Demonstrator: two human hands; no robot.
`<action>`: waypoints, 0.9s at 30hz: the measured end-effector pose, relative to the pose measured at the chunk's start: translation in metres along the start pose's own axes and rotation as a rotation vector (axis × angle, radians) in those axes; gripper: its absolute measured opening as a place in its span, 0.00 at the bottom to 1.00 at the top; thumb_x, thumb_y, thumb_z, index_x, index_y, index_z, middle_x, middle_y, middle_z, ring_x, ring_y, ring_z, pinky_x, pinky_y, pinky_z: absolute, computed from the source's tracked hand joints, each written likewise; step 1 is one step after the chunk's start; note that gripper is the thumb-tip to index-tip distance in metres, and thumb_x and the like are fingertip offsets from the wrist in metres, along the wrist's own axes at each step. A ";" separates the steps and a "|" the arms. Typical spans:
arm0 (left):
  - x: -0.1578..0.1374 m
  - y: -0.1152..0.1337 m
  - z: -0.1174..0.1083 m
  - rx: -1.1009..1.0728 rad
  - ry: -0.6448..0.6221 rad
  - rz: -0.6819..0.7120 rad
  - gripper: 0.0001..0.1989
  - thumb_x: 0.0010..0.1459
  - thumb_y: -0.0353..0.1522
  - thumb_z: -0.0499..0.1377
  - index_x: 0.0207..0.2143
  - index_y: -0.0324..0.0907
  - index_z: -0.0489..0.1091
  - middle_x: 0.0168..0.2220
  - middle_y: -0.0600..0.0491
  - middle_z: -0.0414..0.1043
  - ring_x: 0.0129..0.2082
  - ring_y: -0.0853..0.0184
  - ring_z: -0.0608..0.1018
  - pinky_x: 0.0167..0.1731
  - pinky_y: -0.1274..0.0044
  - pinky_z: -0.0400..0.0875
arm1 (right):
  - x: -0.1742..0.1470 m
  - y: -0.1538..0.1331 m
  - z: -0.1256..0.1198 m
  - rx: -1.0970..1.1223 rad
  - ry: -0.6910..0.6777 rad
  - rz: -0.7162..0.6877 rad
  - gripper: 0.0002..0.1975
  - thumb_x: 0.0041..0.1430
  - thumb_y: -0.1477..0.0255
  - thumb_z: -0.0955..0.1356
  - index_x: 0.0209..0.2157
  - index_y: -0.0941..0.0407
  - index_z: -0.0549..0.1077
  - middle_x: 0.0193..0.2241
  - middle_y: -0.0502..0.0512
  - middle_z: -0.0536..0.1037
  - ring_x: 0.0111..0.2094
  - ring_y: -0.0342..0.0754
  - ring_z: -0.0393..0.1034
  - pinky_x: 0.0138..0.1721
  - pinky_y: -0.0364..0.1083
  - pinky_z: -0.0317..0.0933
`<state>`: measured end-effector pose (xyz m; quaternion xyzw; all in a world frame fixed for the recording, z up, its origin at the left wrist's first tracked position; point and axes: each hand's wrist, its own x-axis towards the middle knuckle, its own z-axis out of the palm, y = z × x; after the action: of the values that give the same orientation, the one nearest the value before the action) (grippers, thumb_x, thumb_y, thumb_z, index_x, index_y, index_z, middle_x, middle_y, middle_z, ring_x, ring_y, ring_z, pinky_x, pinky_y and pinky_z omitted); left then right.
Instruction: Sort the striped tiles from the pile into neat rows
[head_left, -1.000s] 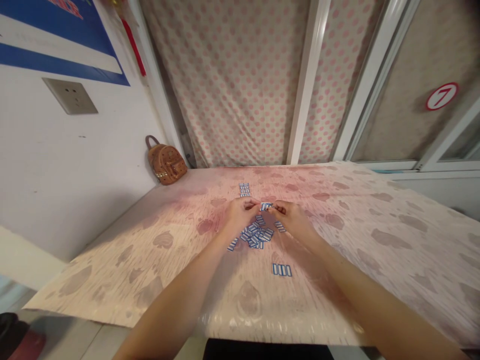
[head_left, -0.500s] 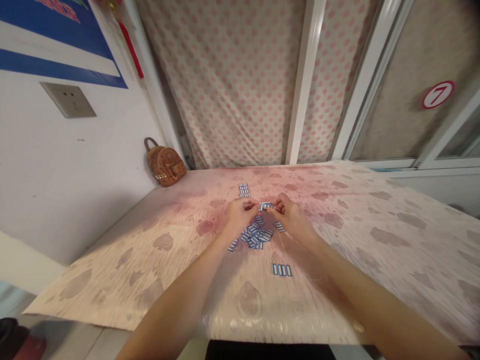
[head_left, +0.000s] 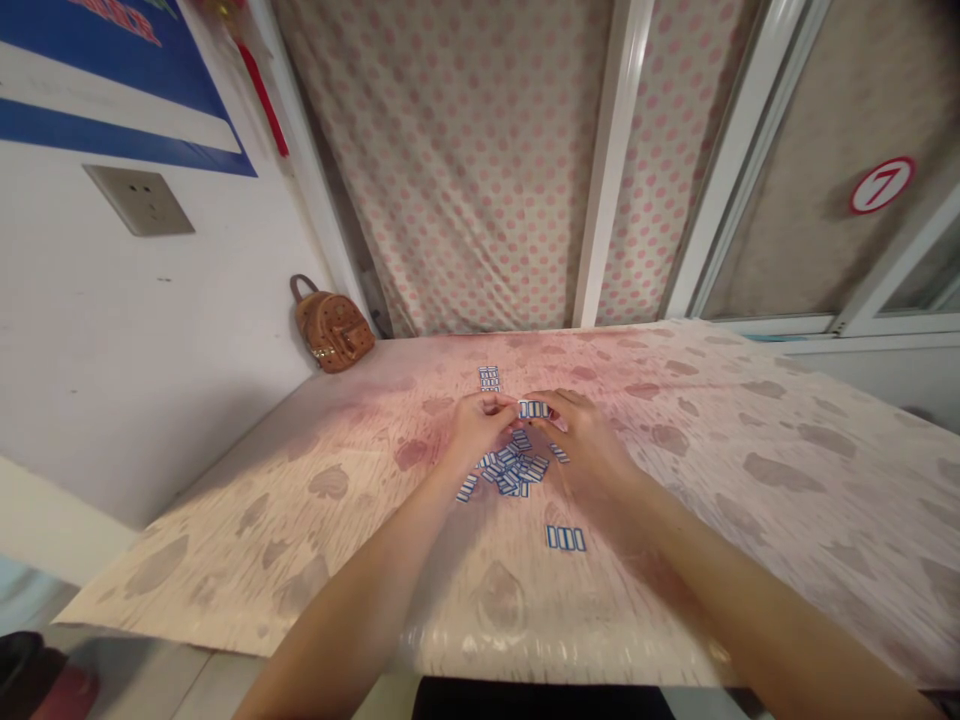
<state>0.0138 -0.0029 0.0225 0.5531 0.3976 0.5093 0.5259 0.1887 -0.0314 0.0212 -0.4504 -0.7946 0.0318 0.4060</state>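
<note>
My left hand (head_left: 480, 425) pinches one end of a small flat white piece with blue-edged bars (head_left: 534, 409). The fingers of my right hand (head_left: 583, 425) close on its other end, so the piece is held level above the table. Under and between my hands lies a loose pile of similar pieces (head_left: 512, 468). One single piece (head_left: 559, 453) rests by my right wrist, and another (head_left: 466, 488) lies by my left forearm. Just beyond my left hand, several pieces are lined up in a neat block (head_left: 489, 378).
A lone piece (head_left: 565, 539) lies nearer the table's front edge. The patterned tablecloth (head_left: 322, 540) covers the table. A small brown backpack (head_left: 335, 330) leans at the wall on the far left. Behind the table hangs a dotted curtain (head_left: 480, 160) beside white frames.
The fingers of my right hand have shifted on the held piece, and more of its striped face shows. The pile and the lined-up block stay put.
</note>
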 end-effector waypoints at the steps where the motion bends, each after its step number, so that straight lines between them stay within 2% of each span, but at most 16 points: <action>1: 0.000 0.000 0.000 -0.007 0.001 -0.007 0.04 0.49 0.29 0.64 0.27 0.37 0.74 0.23 0.54 0.76 0.23 0.71 0.78 0.25 0.82 0.70 | 0.000 0.000 0.000 0.005 -0.001 0.006 0.13 0.61 0.74 0.65 0.47 0.53 0.74 0.42 0.57 0.77 0.41 0.53 0.70 0.45 0.50 0.63; 6: 0.001 -0.002 0.001 -0.022 0.010 -0.015 0.04 0.48 0.29 0.64 0.26 0.36 0.73 0.22 0.53 0.75 0.22 0.71 0.77 0.24 0.82 0.69 | -0.001 0.002 0.006 0.047 0.009 0.039 0.14 0.59 0.73 0.66 0.48 0.55 0.74 0.40 0.57 0.77 0.37 0.51 0.70 0.42 0.48 0.63; 9: 0.002 0.001 -0.003 0.022 0.055 0.047 0.03 0.48 0.29 0.63 0.26 0.37 0.74 0.21 0.54 0.75 0.22 0.72 0.76 0.25 0.83 0.70 | -0.002 0.007 0.010 0.157 0.063 0.118 0.18 0.60 0.71 0.66 0.52 0.56 0.70 0.38 0.56 0.77 0.35 0.49 0.70 0.40 0.47 0.64; 12: 0.005 0.006 -0.011 0.083 0.159 0.087 0.02 0.48 0.28 0.61 0.25 0.37 0.74 0.22 0.55 0.75 0.22 0.73 0.76 0.26 0.83 0.70 | -0.002 0.017 0.015 0.207 0.065 0.138 0.13 0.62 0.75 0.61 0.45 0.56 0.73 0.39 0.56 0.77 0.40 0.49 0.71 0.43 0.48 0.64; 15: 0.010 0.009 -0.020 0.101 0.220 0.066 0.03 0.49 0.28 0.61 0.26 0.37 0.74 0.22 0.55 0.75 0.23 0.72 0.77 0.25 0.83 0.69 | -0.002 0.026 0.024 0.160 -0.056 0.077 0.13 0.58 0.80 0.60 0.39 0.57 0.74 0.40 0.57 0.77 0.44 0.50 0.70 0.47 0.49 0.62; 21: 0.017 0.002 -0.026 0.105 0.219 0.127 0.03 0.50 0.28 0.60 0.27 0.37 0.75 0.23 0.54 0.76 0.24 0.71 0.77 0.25 0.82 0.70 | 0.003 0.030 0.043 0.024 -0.350 -0.047 0.13 0.53 0.82 0.66 0.41 0.60 0.72 0.41 0.61 0.73 0.44 0.53 0.68 0.48 0.51 0.62; 23: 0.019 0.000 -0.026 0.109 0.213 0.140 0.04 0.50 0.28 0.61 0.28 0.37 0.75 0.24 0.54 0.76 0.24 0.70 0.78 0.26 0.81 0.71 | 0.004 0.031 0.044 -0.019 -0.379 -0.066 0.13 0.53 0.81 0.66 0.42 0.60 0.72 0.40 0.61 0.72 0.44 0.53 0.67 0.48 0.52 0.61; 27: 0.020 -0.003 -0.027 0.148 0.213 0.145 0.04 0.50 0.28 0.61 0.28 0.38 0.76 0.23 0.53 0.77 0.24 0.69 0.78 0.27 0.81 0.71 | 0.003 0.037 0.042 -0.036 -0.356 -0.010 0.13 0.54 0.80 0.67 0.43 0.60 0.71 0.42 0.61 0.71 0.46 0.54 0.66 0.48 0.52 0.60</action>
<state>-0.0095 0.0217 0.0207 0.5604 0.4469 0.5710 0.4002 0.1852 0.0060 -0.0200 -0.4410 -0.8565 0.0947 0.2511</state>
